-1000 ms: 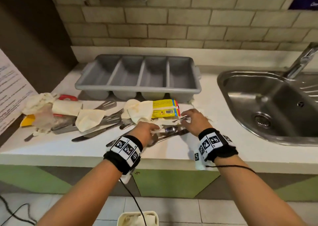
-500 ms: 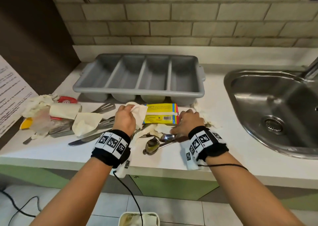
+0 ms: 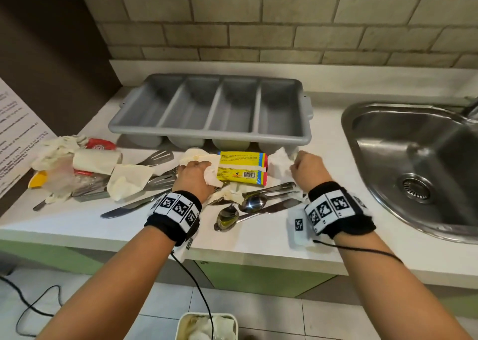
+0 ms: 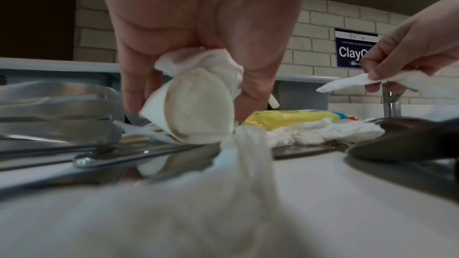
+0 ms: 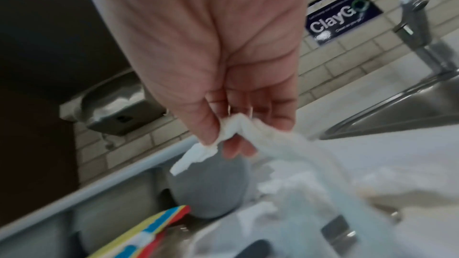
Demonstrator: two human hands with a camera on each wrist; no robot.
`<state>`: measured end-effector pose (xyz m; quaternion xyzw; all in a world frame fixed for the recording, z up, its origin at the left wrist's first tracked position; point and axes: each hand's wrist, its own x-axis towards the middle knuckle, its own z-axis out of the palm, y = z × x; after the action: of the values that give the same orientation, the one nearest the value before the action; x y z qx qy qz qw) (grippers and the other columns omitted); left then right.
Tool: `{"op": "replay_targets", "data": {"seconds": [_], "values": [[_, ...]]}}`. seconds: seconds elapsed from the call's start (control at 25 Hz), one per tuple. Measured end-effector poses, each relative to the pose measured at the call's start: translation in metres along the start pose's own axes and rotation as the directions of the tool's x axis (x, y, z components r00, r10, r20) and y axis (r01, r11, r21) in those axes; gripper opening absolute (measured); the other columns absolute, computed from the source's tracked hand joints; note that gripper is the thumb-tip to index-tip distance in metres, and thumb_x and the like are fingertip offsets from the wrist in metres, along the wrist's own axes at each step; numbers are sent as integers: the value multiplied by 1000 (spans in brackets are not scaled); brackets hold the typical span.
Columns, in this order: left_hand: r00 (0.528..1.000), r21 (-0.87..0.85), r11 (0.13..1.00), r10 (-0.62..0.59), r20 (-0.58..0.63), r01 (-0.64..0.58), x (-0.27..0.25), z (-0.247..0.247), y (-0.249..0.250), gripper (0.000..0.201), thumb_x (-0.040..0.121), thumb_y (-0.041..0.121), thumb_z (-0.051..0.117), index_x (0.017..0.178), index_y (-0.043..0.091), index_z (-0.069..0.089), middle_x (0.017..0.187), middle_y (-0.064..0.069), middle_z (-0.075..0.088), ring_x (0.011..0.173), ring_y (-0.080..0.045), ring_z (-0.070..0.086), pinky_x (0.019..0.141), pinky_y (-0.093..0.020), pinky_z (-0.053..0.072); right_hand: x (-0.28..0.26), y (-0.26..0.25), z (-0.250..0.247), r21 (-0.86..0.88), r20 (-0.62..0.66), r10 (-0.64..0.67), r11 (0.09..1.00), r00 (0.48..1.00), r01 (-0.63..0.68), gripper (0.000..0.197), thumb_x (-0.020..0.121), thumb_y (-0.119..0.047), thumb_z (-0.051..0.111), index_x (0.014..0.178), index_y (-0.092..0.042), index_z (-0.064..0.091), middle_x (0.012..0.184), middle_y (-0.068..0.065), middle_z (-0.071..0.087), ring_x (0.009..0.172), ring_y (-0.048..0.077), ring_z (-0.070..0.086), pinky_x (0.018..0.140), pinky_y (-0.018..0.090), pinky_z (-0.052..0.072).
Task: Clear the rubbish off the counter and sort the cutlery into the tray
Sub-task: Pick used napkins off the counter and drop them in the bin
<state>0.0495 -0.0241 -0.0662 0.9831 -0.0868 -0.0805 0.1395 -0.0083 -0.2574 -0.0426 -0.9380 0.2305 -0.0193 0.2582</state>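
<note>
My left hand (image 3: 192, 174) (image 4: 188, 93) grips a crumpled cream napkin (image 3: 210, 170) (image 4: 198, 105) just left of the yellow wrapper (image 3: 241, 168). My right hand (image 3: 306, 167) (image 5: 223, 140) pinches a white tissue (image 3: 280, 159) (image 5: 238, 130) right of the wrapper, lifted a little off the counter. Spoons (image 3: 252, 203) and a knife (image 3: 124, 210) lie in front of both hands, with more tissue (image 3: 230, 196) among them. Slotted turners (image 3: 157, 157) lie to the left. The grey four-compartment cutlery tray (image 3: 207, 135) stands behind, its compartments bare.
A heap of rubbish (image 3: 75, 163) with napkins, a red wrapper and a yellow piece sits at the counter's left end. The steel sink (image 3: 424, 166) lies to the right. A white bin (image 3: 207, 326) holding tissues stands on the floor below the counter edge.
Both hands moved away from the spoons toward the tray. The left closed on the cream napkin; the right moved right and lifted the white tissue.
</note>
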Motion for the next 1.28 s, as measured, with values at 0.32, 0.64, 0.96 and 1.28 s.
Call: {"op": "replay_targets", "data": {"seconds": [0.32,0.64,0.96,1.28], "values": [[994,-201,979,26,-109,-47,-6,-8,-4,52,74,18,68,124,13,57,124,-18,62,116,-33,55,102,-34,42,30,33,10,-244,106,128,965,986,-99,26,87,-4,50,111,2,59,119,20,62,112,35,58,96,38,46],[980,-342,932,57,-193,-121,-31,-38,-10,51,73,17,75,122,9,60,119,-18,65,109,-30,59,95,-29,43,10,32,-6,-29,-93,60,998,994,-63,35,83,11,40,100,-1,68,112,25,65,102,38,62,91,36,50],[943,-755,568,138,-304,-327,-127,-60,-44,54,68,-10,72,113,19,63,95,6,66,76,17,58,77,-6,48,-133,-34,-16,371,-390,-222,851,894,373,23,78,5,64,97,-6,72,84,-2,64,65,-13,54,70,0,40],[983,-822,554,182,-37,-133,-253,17,-166,53,62,-1,79,97,36,63,76,35,69,70,20,58,65,3,43,-265,-64,110,729,-169,-103,656,980,194,32,78,7,65,95,-19,66,83,-17,63,68,-18,58,68,0,46]]}}
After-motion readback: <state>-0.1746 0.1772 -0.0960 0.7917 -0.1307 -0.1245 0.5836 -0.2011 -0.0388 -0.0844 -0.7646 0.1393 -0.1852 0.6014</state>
